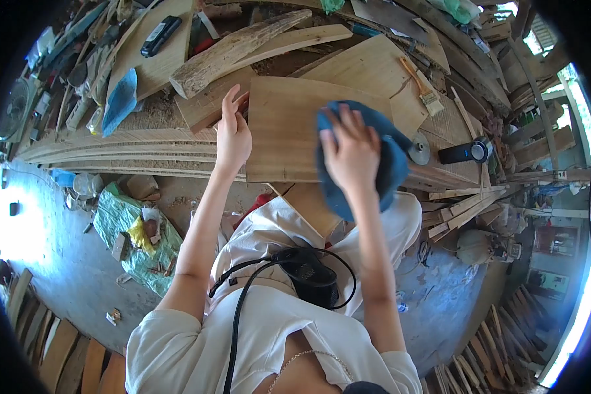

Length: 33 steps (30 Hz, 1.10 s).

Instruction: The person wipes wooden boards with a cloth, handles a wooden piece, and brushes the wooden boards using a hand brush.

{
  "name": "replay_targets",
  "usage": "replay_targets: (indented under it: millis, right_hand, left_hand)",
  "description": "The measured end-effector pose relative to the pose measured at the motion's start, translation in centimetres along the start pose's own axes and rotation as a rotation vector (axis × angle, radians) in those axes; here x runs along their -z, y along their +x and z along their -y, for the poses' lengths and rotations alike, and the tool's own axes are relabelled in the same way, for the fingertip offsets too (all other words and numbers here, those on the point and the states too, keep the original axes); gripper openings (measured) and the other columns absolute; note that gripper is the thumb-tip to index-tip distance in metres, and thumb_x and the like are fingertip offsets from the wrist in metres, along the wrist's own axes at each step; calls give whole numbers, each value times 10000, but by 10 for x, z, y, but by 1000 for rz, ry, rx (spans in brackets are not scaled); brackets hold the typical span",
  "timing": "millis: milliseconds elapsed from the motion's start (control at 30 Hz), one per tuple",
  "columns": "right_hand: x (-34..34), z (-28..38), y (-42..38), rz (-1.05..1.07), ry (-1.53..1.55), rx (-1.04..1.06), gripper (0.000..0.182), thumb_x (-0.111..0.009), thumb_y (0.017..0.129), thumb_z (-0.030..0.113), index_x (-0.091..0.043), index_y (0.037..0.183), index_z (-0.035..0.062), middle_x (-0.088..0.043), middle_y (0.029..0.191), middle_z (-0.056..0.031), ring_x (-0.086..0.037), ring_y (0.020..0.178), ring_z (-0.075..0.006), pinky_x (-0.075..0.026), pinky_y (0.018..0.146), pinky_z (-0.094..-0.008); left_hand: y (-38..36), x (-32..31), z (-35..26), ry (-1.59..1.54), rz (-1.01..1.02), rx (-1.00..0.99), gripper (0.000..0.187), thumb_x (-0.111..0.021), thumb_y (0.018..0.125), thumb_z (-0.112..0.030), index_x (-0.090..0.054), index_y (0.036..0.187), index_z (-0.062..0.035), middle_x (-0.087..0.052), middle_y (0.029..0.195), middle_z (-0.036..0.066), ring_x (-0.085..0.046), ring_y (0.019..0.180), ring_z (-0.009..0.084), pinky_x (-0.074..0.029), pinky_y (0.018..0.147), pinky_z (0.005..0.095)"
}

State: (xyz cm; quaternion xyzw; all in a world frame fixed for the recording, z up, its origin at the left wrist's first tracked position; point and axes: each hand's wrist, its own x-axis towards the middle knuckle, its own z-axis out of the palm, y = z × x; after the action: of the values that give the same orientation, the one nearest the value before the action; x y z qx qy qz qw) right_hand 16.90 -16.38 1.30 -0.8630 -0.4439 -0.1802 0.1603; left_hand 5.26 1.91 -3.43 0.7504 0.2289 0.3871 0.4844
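My right hand (352, 152) bunches the blue cloth (392, 169) onto the board (284, 128); left hand (233, 139), half-open, flanks its edge: hard rubbing could skid it!

One blue cloth (393, 167) on one wooden panel (282, 131); right of the panel, one paintbrush (429, 100), one round disc (419, 151), one black cylinder (459, 153); left of it, one blue sheet (119, 105), one black device (161, 35).

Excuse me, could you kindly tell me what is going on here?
A person's right hand is on a blue cloth over the right part of a wooden panel, while the left hand is at the panel's left edge. Stacked planks lie to the left, and a paintbrush lies to the right of the panel.
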Motion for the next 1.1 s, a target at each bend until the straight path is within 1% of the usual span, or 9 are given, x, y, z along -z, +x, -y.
replay_targets:
  millis: [200,400,533,667,733,867,900,1000,1100]
  right_hand:
    - [-8,58,-22,-20,224,238,318,-555,876,348,-622,1166,238,-559,1277,-37,-517,1184,-209,-341,998,-389]
    - [37,-62,-40,132,85,350,449,-608,802,486,-623,1174,235,-558,1288,-10,-507,1208,-178,-369,997,-369]
    - [51,-106,-51,198,137,242,595,-705,680,416,-581,1243,268,-518,1332,-25,-472,1241,-217,-320,1059,-393]
    - [36,-72,-43,142,25,332,632,-677,680,491,-548,1271,309,-522,1330,-25,-498,1218,-184,-243,1097,-373]
    - [18,-30,-34,124,83,411,642,-677,684,506,-531,1278,314,-547,1296,-17,-506,1206,-173,-307,1054,-379]
    - [-14,63,-21,77,322,466,536,-678,737,366,-565,1240,221,-530,1307,-40,-484,1222,-202,-344,1037,-388]
    - [-17,68,-20,63,285,454,525,-674,750,358,-562,1247,232,-528,1313,-26,-493,1215,-181,-347,1038,-373]
    - [-15,59,-20,28,262,473,473,-643,770,251,-573,1237,230,-546,1296,-5,-515,1195,-162,-357,1037,-352]
    - [4,15,-32,45,192,443,483,-630,764,156,-580,1234,250,-591,1243,22,-546,1159,-133,-382,1018,-338]
  left_hand:
    - [0,1,4,-57,17,2,508,-297,880,101,-305,1356,-74,-538,1238,232,-531,1178,303,-427,956,350]
    - [1,1,0,-12,42,21,495,-300,886,100,-312,1352,-66,-548,1228,224,-553,1152,280,-425,939,326]
    - [1,-1,2,-14,28,12,491,-306,890,94,-321,1350,-77,-538,1245,217,-566,1136,268,-428,932,324]
    - [1,-1,4,13,31,44,514,-301,878,92,-326,1357,-94,-531,1264,207,-567,1136,266,-439,921,326]
    - [2,0,3,64,32,10,521,-313,878,84,-320,1366,-98,-533,1265,209,-564,1141,275,-443,914,330]
    - [5,6,11,-28,72,-2,528,-337,876,73,-323,1374,-101,-528,1273,217,-560,1146,301,-447,908,341]
    - [6,9,11,-182,41,109,506,-369,889,57,-339,1370,-98,-561,1232,212,-578,1115,313,-457,889,350]
    - [1,10,19,249,66,0,477,-387,910,32,-347,1368,-96,-606,1160,201,-603,1066,316,-469,861,355]
    - [3,9,22,170,25,-62,382,-427,947,-46,-413,1328,-75,-625,1122,191,-611,1040,318,-471,852,364]
